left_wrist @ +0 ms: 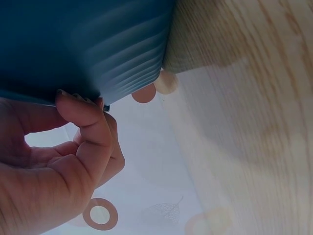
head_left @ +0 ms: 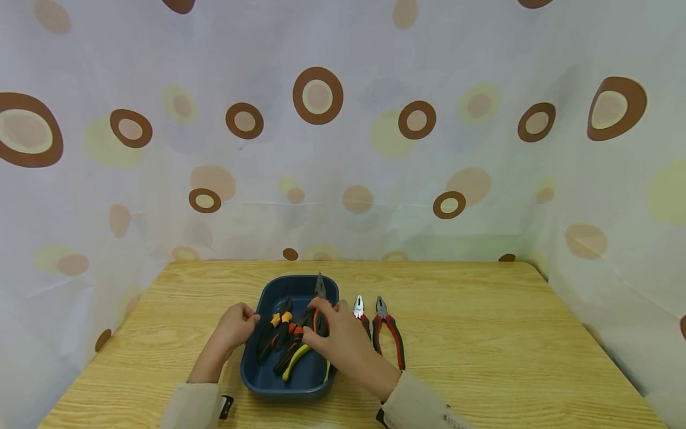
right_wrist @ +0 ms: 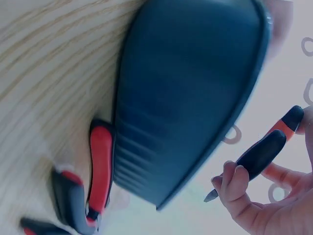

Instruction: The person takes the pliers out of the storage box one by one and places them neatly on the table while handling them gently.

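My left hand [head_left: 236, 326] pinches the left rim of a dark blue plastic bin [head_left: 289, 394]; in the left wrist view, the fingers [left_wrist: 83, 115] are bent at that rim. Over the bin's right side, my right hand [head_left: 347, 342] holds needle-nose pliers [head_left: 320, 287] with orange and black handles, their tip pointing away from me. The right wrist view shows these pliers [right_wrist: 261, 154] above the rim, held between thumb and fingers. Inside the bin lie yellow-and-black pliers [head_left: 285, 325], orange-and-black pliers [head_left: 289, 351] and a tool with yellow handles [head_left: 296, 361], partly overlapping.
Right of the bin, two pliers with red and black handles lie on the wooden table [head_left: 482, 345]: one near pair [head_left: 359, 307], partly behind my right hand, and another pair [head_left: 380, 319]. A patterned curtain [head_left: 343, 155] hangs behind the table and along its sides.
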Available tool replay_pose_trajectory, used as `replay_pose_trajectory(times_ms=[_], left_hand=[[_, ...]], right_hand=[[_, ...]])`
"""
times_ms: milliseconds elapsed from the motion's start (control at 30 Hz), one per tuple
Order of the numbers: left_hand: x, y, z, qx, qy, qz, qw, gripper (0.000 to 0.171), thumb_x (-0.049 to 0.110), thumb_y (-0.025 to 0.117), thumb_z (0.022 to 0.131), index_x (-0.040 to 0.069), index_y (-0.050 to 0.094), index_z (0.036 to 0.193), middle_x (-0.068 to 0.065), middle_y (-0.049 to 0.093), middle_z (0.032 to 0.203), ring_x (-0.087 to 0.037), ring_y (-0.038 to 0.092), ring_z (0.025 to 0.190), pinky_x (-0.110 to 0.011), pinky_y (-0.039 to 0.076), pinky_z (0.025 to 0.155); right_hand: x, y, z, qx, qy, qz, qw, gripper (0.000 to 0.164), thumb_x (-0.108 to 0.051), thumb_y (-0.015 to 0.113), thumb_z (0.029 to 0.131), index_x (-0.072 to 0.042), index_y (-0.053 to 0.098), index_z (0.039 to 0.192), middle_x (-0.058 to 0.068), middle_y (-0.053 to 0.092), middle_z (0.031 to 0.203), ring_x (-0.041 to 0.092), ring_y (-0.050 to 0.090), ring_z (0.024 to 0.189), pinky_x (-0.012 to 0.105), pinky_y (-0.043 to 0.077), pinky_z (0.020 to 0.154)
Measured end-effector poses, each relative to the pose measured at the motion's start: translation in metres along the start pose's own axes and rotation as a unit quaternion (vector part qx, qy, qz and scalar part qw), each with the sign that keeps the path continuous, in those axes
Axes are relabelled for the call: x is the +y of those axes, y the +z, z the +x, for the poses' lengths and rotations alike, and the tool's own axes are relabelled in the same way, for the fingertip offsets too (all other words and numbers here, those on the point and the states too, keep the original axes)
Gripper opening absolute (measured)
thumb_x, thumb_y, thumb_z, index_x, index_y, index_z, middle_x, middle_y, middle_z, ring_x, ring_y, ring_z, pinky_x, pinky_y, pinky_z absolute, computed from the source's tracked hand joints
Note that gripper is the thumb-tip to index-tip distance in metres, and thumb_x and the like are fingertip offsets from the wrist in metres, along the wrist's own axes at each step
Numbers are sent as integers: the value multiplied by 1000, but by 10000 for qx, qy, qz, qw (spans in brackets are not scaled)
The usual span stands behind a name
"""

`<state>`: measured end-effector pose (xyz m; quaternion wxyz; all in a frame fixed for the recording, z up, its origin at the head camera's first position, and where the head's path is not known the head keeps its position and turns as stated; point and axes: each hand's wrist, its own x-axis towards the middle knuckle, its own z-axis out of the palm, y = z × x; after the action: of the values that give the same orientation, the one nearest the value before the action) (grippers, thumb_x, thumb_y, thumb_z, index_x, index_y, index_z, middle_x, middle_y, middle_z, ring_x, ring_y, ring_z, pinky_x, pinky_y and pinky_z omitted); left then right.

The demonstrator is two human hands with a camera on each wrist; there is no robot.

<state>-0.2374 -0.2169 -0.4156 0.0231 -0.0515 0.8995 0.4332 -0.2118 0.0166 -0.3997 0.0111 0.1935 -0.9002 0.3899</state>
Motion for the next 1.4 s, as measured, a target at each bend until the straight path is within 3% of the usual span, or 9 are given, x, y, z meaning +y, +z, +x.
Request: replay_pose_trajectory(times_ms=[200, 433, 633, 1000, 1400], left_hand=[[0, 0, 1, 7, 82, 33, 10000, 12, 4, 52, 95, -7, 50, 91, -13, 48, 78, -19, 49, 63, -29, 44, 53], [0, 0, 0, -8, 61, -39, 10000, 11, 4, 52, 94, -7, 50, 90, -12, 48, 78, -18, 48, 63, -29, 43, 53], [0, 0, 1, -25, 99, -59, 9999, 11, 4, 52, 95, -7, 50, 90, -12, 48, 77, -18, 48, 61, -29, 43, 53], [2, -1, -2, -3, 104, -35, 9999, 11, 3, 52, 94, -7, 50, 89, -12, 49, 77, -19, 49, 63, -29, 44, 53], [1, 0, -1, -10, 106, 21, 9999, 11, 3, 51, 95, -7, 50, 89, -13, 49, 77, -19, 49, 64, -30, 45, 54]], right_hand=[[7, -20, -11, 174, 103, -20, 9998, 44, -41, 60, 91, -26, 51, 132, 15, 47, 105, 15, 38, 46, 29, 35, 45], [17, -39, -23, 546, 271, -196, 9980, 43, -35, 62, 90, -24, 53, 130, 10, 45, 94, 15, 36, 52, 28, 32, 48], [23, -53, -32, 771, 398, -325, 9957, 42, -33, 64, 89, -24, 54, 129, 13, 48, 97, 15, 34, 50, 28, 32, 47], [41, -78, -48, 876, 684, -541, 9923, 42, -32, 66, 90, -21, 53, 129, 14, 47, 96, 15, 32, 48, 28, 32, 46], [69, -92, -55, 844, 905, -931, 9879, 45, -32, 63, 91, -20, 49, 132, 18, 46, 96, 13, 31, 46, 28, 32, 43]])
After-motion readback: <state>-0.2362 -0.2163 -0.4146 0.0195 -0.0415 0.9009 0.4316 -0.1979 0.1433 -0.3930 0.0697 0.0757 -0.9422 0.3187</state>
